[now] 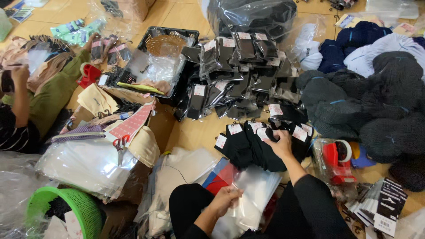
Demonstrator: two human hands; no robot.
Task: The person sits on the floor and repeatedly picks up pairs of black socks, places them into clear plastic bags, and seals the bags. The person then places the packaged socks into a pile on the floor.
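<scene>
Two tape dispensers (338,159), one green basket (73,208)

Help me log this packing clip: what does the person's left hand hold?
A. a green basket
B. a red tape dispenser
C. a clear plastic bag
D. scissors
C: the left hand pinches a clear plastic bag from the stack on the lap, while the right hand rests on the black socks.

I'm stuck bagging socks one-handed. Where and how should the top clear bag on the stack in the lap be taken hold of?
Pinch the clear bag at its near left edge, where the left hand already sits, coming in from the left. The bags lie flat and fanned, so only edges stand free; the right hand is on the black socks.
</scene>
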